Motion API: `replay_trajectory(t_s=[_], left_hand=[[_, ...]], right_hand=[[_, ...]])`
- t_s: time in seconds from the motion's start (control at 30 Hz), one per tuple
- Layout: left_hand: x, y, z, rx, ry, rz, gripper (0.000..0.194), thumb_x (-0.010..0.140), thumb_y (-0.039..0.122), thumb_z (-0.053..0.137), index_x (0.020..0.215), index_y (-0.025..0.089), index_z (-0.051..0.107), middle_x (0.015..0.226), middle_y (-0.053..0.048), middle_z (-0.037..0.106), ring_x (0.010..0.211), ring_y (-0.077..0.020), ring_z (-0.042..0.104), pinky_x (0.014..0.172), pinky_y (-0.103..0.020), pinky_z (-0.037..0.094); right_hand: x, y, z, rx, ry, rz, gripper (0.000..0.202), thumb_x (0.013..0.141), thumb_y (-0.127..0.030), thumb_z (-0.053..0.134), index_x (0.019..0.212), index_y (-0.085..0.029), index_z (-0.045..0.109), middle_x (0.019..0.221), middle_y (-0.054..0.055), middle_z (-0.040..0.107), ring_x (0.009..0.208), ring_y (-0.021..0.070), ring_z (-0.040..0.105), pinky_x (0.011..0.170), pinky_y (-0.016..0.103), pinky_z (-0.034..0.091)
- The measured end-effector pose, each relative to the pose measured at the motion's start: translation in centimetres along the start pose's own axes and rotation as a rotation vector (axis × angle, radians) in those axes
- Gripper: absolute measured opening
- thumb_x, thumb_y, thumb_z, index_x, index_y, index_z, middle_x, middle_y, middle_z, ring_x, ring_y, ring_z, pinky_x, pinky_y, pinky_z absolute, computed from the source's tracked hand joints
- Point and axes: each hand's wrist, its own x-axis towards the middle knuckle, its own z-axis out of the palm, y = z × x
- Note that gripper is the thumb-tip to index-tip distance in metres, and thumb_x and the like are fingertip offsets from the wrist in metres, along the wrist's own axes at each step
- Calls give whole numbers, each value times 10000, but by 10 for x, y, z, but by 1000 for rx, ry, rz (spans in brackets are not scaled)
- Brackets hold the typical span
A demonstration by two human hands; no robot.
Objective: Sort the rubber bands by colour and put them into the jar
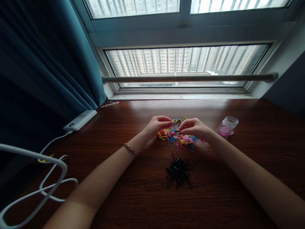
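Small rubber bands in mixed colours [171, 135] lie in a loose pile on the brown wooden tabletop, with both hands over its far part. On the left side, my left hand [157, 125] has its thumb and fingers pressed together at the pile's edge; what they pinch is too small to make out. My right hand [195, 126] reaches in from the other side, its fingertips closed on what looks like a dark rubber band. Nearer to me sits a separate heap of black rubber bands [178, 171].
A clear jar [230, 122] with something pink inside stands tilted or lies right of my right hand. At left are a white power bank [80, 120], a looping white cable [53, 171] and a blue curtain [78, 70]. A rail [188, 79] crosses the window behind.
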Motion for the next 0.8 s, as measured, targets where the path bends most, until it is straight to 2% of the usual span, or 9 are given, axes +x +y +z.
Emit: replay_trajectory(t_s=[0.1, 0.17, 0.27, 0.33, 0.43, 0.53, 0.6, 0.67, 0.8], left_hand=[[0, 0, -1, -1, -8, -4, 301, 574, 259, 756, 795, 100, 628, 738, -54, 676, 695, -140, 635, 752, -296, 488], [0, -1, -2, -8, -14, -7, 299, 580, 262, 752, 799, 105, 624, 742, -55, 675, 704, -142, 637, 748, -292, 486], [1, 1, -4, 5, -9, -4, 290, 587, 266, 746, 794, 105, 624, 722, -50, 665, 681, -131, 628, 700, -262, 485], [0, 5, -6, 62, -31, -11, 274, 594, 270, 738, 790, 108, 634, 698, -42, 655, 632, -107, 605, 642, -231, 474], [-4, 16, -8, 231, -160, -33, 233, 606, 267, 721, 774, 117, 662, 700, -41, 654, 596, -90, 572, 586, -207, 447], [-12, 26, -5, 385, -419, -75, 198, 590, 255, 724, 736, 129, 680, 679, -34, 658, 595, -102, 568, 567, -208, 431], [-18, 29, 2, 451, -606, -127, 177, 579, 251, 730, 713, 144, 684, 652, -22, 659, 584, -110, 571, 556, -211, 430], [-26, 29, 12, 497, -757, -172, 155, 584, 253, 728, 702, 160, 690, 644, -15, 663, 581, -121, 578, 548, -210, 436], [-39, 28, 31, 561, -961, -185, 122, 609, 269, 716, 693, 180, 710, 647, -16, 675, 583, -136, 588, 532, -203, 449]], right_hand=[[-10, -10, 11, -54, -429, 162, 205, 577, -250, 732, 729, -130, 663, 680, 25, 658, 620, 127, 619, 618, 246, 494], [-16, -15, 19, -85, -653, 287, 233, 594, -264, 721, 772, -127, 662, 697, 29, 660, 650, 147, 636, 623, 253, 504], [-20, -16, 23, -134, -752, 383, 291, 615, -282, 705, 858, -129, 657, 720, 33, 662, 659, 161, 646, 602, 254, 515], [-17, -14, 19, -175, -636, 343, 282, 637, -302, 687, 855, -127, 658, 698, 35, 660, 618, 153, 640, 544, 230, 505], [-5, -3, 6, -234, -212, 145, 236, 671, -335, 653, 775, -123, 660, 620, 32, 643, 526, 122, 601, 453, 192, 451], [7, 12, -8, -385, 260, -66, 205, 691, -324, 628, 744, -130, 664, 594, 33, 637, 501, 123, 574, 452, 215, 436], [13, 23, -15, -589, 452, -169, 157, 710, -287, 601, 748, -154, 675, 647, 38, 659, 561, 148, 594, 520, 252, 461], [15, 31, -20, -788, 523, -261, 142, 742, -238, 556, 770, -185, 685, 742, 41, 678, 671, 173, 615, 624, 288, 480], [16, 42, -25, -1014, 446, -364, 223, 784, -149, 477, 858, -201, 681, 919, 57, 669, 889, 197, 594, 810, 334, 458]])
